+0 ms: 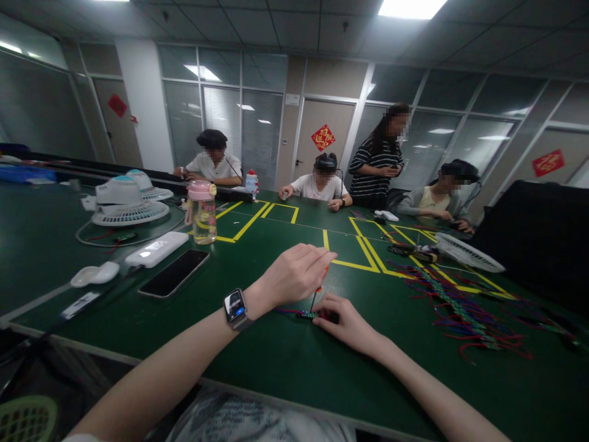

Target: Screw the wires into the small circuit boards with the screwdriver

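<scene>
My left hand point(294, 276) gripped an orange-handled screwdriver point(324, 279), shaft slim; my right hand point(345, 320) held a small green circuit board point(304, 315), wires point(287, 311) red and blue.

**Bare left hand point(291, 279) arched high, bare right hand point(345, 322) set low**

The bare, slim left forearm point(170, 362) slants toward two o'clock, its hand back-up, the fingers side by side, bent at the knuckles and drawn together in a grip. The bare, slim right forearm point(432, 387) points toward ten o'clock. Its hand lies lower, at four o'clock from the left one, thumb and curled fingers nearly meeting.
</scene>
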The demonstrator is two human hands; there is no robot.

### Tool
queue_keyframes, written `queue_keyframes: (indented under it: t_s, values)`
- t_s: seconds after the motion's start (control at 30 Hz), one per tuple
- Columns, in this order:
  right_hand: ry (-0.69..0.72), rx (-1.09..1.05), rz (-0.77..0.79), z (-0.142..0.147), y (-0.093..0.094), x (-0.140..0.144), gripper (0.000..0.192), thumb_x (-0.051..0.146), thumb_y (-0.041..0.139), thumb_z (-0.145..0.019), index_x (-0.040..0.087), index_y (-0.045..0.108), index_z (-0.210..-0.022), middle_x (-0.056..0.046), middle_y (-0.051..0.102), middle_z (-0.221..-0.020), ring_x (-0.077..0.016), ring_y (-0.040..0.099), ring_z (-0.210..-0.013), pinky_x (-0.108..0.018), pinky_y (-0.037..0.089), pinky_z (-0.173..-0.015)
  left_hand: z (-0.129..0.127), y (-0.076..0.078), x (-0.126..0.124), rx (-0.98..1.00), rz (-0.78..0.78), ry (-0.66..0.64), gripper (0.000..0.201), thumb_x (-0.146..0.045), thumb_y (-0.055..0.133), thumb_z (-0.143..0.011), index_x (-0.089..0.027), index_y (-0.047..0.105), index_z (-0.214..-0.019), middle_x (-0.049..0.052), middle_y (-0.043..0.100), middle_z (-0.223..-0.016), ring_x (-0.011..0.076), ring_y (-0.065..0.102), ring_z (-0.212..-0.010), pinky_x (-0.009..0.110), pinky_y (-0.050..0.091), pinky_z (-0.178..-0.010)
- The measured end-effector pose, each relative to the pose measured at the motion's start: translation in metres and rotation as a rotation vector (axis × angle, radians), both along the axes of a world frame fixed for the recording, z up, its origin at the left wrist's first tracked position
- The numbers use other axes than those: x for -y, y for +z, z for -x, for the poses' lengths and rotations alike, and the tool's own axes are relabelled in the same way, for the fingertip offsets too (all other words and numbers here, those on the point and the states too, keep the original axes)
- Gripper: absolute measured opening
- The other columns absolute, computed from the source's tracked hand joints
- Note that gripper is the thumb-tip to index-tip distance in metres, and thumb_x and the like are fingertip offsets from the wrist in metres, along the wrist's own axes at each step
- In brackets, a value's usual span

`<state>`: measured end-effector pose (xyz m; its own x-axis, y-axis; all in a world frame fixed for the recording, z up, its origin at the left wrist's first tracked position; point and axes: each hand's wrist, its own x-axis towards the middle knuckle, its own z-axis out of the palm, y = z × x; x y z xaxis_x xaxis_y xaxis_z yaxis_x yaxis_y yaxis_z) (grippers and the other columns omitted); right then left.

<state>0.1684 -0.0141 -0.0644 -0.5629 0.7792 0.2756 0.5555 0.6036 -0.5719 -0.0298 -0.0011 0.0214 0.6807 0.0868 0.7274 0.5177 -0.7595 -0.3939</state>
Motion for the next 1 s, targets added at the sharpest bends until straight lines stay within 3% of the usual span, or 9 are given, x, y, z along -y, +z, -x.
queue_keyframes:
  t_s: [0.23,0.43,0.57,0.73,0.9,1.0]
  values:
    - [-0.001,-0.001,-0.007,-0.0010,0.0001,0.0004,0.010,0.021,0.063,-0.084,0.017,0.069,-0.090,-0.003,0.058,-0.084,-0.0143,0.055,-0.072,-0.026,0.045,-0.067,0.0013,0.0016,-0.0011,0.004,-0.004,-0.038,0.030,-0.035,0.046,-0.095,-0.010,0.054,-0.109,0.009,0.065,-0.092,0.0204,0.061,-0.082,0.035,0.052,-0.073]
    - [0.002,0.013,-0.021,-0.0019,-0.0021,-0.0007,0.010,0.023,0.062,-0.085,0.018,0.069,-0.090,-0.003,0.058,-0.082,-0.0144,0.055,-0.073,-0.026,0.045,-0.067,0.0006,-0.0005,-0.0010,0.029,0.025,-0.019,0.028,-0.015,0.040,-0.094,-0.007,0.052,-0.117,0.014,0.063,-0.113,0.0226,0.060,-0.101,0.036,0.051,-0.085]
    - [0.007,0.010,-0.027,-0.0023,-0.0017,-0.0007,0.011,0.023,0.061,-0.086,0.018,0.069,-0.090,-0.003,0.058,-0.083,-0.0142,0.056,-0.073,-0.026,0.045,-0.068,0.0007,-0.0006,-0.0004,0.038,0.037,-0.030,0.029,-0.019,0.041,-0.095,-0.008,0.052,-0.119,0.012,0.065,-0.105,0.0211,0.062,-0.093,0.035,0.052,-0.079]
    - [0.007,-0.003,-0.031,-0.0027,-0.0017,-0.0004,0.011,0.024,0.062,-0.085,0.018,0.069,-0.090,-0.003,0.058,-0.083,-0.0137,0.055,-0.071,-0.026,0.046,-0.067,0.0020,0.0015,0.0004,0.046,0.047,-0.036,0.027,-0.032,0.045,-0.095,-0.010,0.056,-0.106,0.009,0.066,-0.090,0.0197,0.063,-0.081,0.034,0.052,-0.071]
    - [0.007,0.009,-0.035,-0.0018,-0.0009,-0.0001,0.010,0.022,0.062,-0.085,0.018,0.069,-0.090,-0.002,0.057,-0.082,-0.0138,0.055,-0.072,-0.026,0.045,-0.067,0.0019,-0.0023,-0.0005,0.072,0.124,-0.112,0.028,-0.019,0.042,-0.095,-0.008,0.052,-0.119,0.015,0.064,-0.116,0.0224,0.062,-0.106,0.038,0.053,-0.088]
    - [0.012,0.002,-0.026,-0.0016,-0.0002,0.0003,0.010,0.022,0.061,-0.085,0.018,0.069,-0.089,-0.002,0.057,-0.083,-0.0135,0.055,-0.072,-0.025,0.045,-0.066,-0.0013,-0.0074,0.0018,0.193,0.286,-0.217,0.031,-0.014,0.041,-0.095,-0.012,0.051,-0.124,0.013,0.062,-0.122,0.0193,0.059,-0.113,0.037,0.051,-0.095]
